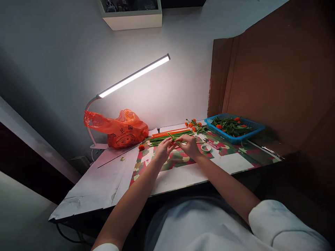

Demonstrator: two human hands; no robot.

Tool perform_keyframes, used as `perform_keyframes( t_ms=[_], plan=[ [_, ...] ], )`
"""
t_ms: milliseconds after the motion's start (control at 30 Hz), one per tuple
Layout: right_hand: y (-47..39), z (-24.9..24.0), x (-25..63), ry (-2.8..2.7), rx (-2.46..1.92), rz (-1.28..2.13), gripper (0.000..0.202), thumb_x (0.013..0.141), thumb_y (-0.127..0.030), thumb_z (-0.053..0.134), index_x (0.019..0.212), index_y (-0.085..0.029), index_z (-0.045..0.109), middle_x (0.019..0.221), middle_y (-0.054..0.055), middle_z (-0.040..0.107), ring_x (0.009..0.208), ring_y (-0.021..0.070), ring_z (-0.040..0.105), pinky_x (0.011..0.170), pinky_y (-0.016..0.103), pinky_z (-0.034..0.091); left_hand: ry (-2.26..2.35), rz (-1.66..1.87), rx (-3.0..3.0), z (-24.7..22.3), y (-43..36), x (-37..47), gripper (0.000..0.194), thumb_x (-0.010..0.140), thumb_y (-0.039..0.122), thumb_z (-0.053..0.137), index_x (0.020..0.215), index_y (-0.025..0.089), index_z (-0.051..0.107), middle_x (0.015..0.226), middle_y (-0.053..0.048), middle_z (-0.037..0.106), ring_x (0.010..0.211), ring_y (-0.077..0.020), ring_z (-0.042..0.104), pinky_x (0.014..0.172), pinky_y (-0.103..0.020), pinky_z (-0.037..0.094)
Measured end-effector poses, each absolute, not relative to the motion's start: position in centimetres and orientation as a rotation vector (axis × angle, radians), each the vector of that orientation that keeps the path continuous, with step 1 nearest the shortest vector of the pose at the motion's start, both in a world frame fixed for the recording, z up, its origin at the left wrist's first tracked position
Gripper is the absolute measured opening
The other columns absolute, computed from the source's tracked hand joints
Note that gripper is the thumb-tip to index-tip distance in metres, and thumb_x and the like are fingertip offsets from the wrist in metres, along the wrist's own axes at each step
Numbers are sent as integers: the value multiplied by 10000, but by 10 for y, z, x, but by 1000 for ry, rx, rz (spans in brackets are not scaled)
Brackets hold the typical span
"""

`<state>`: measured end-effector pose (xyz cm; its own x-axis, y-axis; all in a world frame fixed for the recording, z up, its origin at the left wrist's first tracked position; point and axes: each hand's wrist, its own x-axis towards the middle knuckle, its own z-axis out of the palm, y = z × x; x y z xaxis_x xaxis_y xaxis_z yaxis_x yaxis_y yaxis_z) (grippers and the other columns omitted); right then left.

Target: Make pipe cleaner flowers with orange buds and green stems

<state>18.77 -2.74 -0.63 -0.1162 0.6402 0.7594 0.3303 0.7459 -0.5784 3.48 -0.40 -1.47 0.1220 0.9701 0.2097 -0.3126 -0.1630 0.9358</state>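
My left hand [162, 149] and my right hand [188, 146] meet over the table, both with closed fingers. Between their fingertips is a bent green pipe cleaner [171, 136], its loops partly covered by the fingers. Just behind the hands lies a bundle of straight green pipe cleaners [183, 133], with long orange pipe cleaners [167, 132] alongside. To the right of my right hand are a roll of pale green tape [206, 148] and a pink-handled cutting tool [213, 144]. A single orange flower head [141, 147] sits left of my left hand.
A blue basket [235, 140] of greenery and orange flowers stands at the right, near a cardboard panel [274, 80]. Several orange flowers [192, 124] lie at the back. An orange plastic bag [128, 130] and a lit lamp [136, 75] are at the left. A camouflage-patterned mat [178, 158] covers the table.
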Motion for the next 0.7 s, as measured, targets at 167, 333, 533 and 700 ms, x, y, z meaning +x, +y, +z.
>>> perform_keyframes(
  t_ms=[167,333,533,700],
  plan=[
    [-29,-3,191,-1745,-732,408,215,806,-408,637,725,-214,684,772,44,620,777,189,566,721,330,446,771,1327,1276,-15,-4,32,256,653,366,732,676,168,570,725,-33,616,756,-158,633,821,-371,544],
    [-25,-3,194,-1836,-744,488,286,792,-466,640,687,-201,664,747,35,582,730,171,534,640,296,420,732,1294,1210,-12,-9,34,278,546,308,798,678,142,618,730,-31,641,745,-158,636,805,-358,542],
    [-23,-4,189,-1628,-852,415,287,763,-469,655,679,-194,637,739,39,626,752,185,568,725,328,439,759,1357,1196,-8,-14,37,294,581,366,787,664,143,615,693,-16,616,746,-146,629,834,-366,539],
    [-23,-6,187,-1490,-861,574,265,744,-450,662,731,-186,636,748,43,659,746,186,606,722,325,468,806,1347,1175,-5,-17,39,316,566,382,789,687,135,634,676,-10,592,699,-129,598,769,-370,562]
  ],
)
